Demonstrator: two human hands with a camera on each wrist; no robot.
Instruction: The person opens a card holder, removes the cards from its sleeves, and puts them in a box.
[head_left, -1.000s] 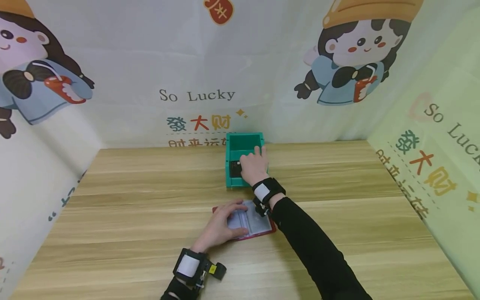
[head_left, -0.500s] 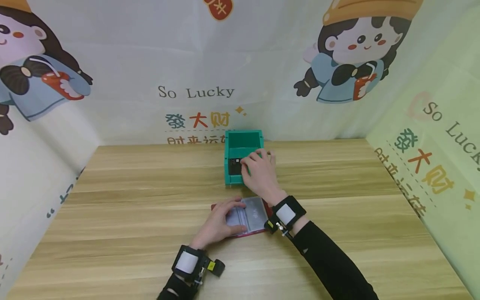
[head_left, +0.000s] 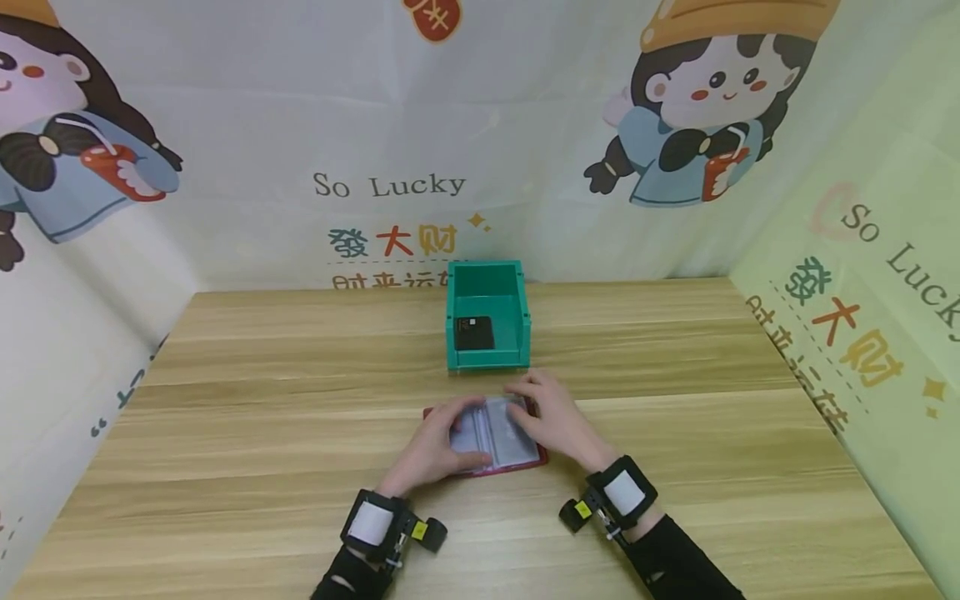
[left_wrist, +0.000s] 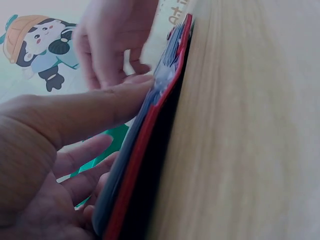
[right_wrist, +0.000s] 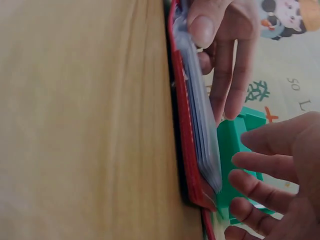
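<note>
A card holder (head_left: 513,433) with a red cover and clear plastic sleeves lies spread on the table. My left hand (head_left: 433,450) holds its left side, thumb on the sleeves near the front edge and index finger toward the back edge. In the left wrist view the thumb (left_wrist: 100,107) presses along the stacked sleeves. My right hand (head_left: 558,421) is over the right half, with fingers apart and nothing held. In the right wrist view its fingers (right_wrist: 265,192) stand beside the sleeves, clear of them. A black card (head_left: 474,333) lies in the green bin (head_left: 489,360) behind.
The wooden table (head_left: 300,358) meets a printed cloth backdrop (head_left: 525,125) at the back and sides. The bin stands against the back cloth, its low front wall facing me. Both wrists carry strapped-on cameras.
My right hand has come back from the green bin toward me, down to the card holder's right half. The black card stays in the bin. My left hand keeps its place.
</note>
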